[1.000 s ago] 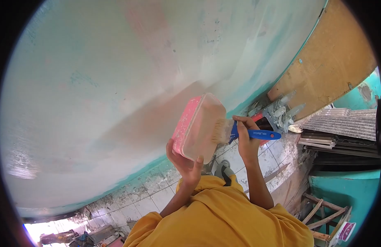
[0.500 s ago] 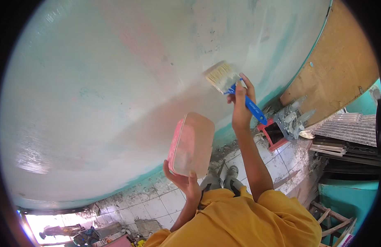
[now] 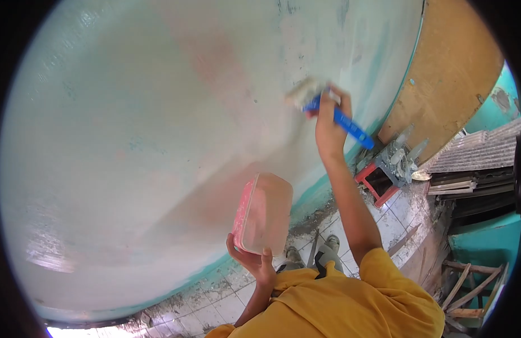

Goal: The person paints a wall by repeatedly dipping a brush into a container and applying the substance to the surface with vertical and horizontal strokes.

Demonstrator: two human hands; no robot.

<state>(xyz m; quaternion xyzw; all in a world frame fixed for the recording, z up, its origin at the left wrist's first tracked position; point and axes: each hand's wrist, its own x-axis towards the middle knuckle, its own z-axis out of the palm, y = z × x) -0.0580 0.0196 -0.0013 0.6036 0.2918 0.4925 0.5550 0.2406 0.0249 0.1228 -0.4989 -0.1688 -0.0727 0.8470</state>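
Note:
My right hand (image 3: 331, 121) is closed round a wide brush with a blue handle (image 3: 353, 129). Its pale bristles (image 3: 305, 93), blurred by motion, are at the surface of the whitish-green wall (image 3: 125, 101), which has faded pink patches. Lower down, my left hand (image 3: 256, 263) grips the bottom end of a pink plastic container (image 3: 266, 214), tilted with its open side toward me. Whatever lies inside the container is hard to make out.
A red and grey stool (image 3: 384, 177) with debris on top stands on the tiled floor (image 3: 215, 296). Stacked corrugated sheets (image 3: 469, 155) and a wooden frame (image 3: 474, 287) are at the right, below a brown panel (image 3: 446, 73).
The brush has tilted, its bristles now flatter and blurred against the wall. The view has shifted slightly, and the container appears a little lower.

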